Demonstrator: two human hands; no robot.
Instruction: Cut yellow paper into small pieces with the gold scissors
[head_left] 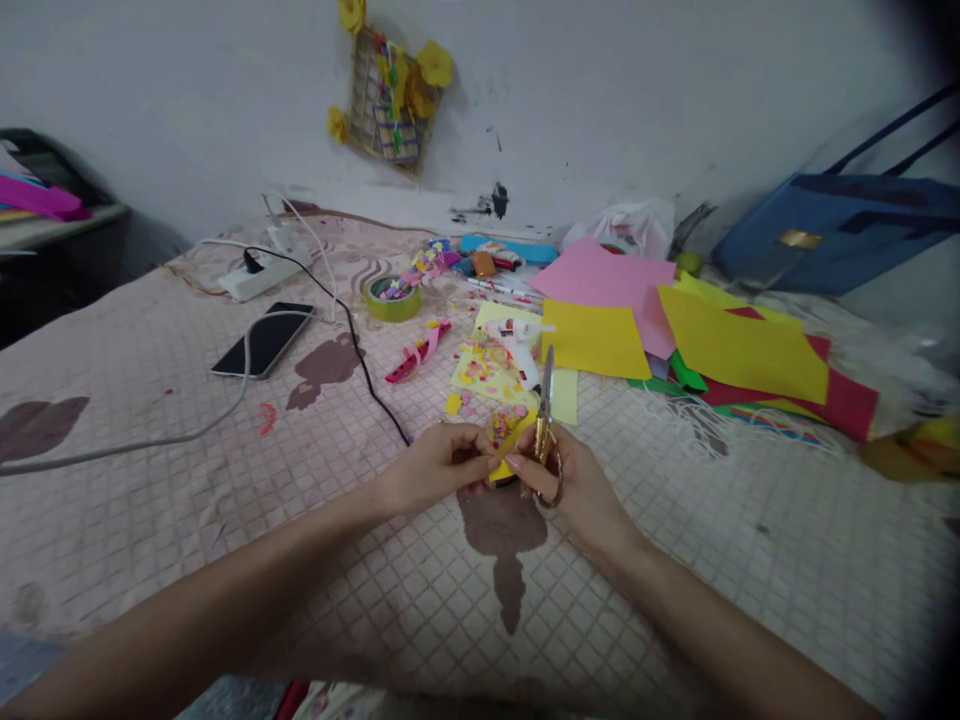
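Observation:
Between the fingertips of both hands runs a narrow yellow paper strip [516,437]. My left hand [442,462] is closed, pinching the strip's lower left end. My right hand [574,478] is closed round the gold handles of a pair of scissors [547,405], whose blades point up and away from me. Its thumb and finger also meet the strip near its right side. Just behind the strip lie small pink and yellow paper bits [504,425], partly hidden by the hands. A white glue gun [516,345] rests beyond the scissors, on pale yellow paper [566,395] strewn with more bits.
Coloured sheets [600,335] and white string [694,420] lie to the right, before a blue bag [840,230]. Leftward are a roll of tape [391,300], a pink-red decorated stick [418,352], a phone [264,340] and a power strip [262,275]. A black cable [360,350] crosses the cloth.

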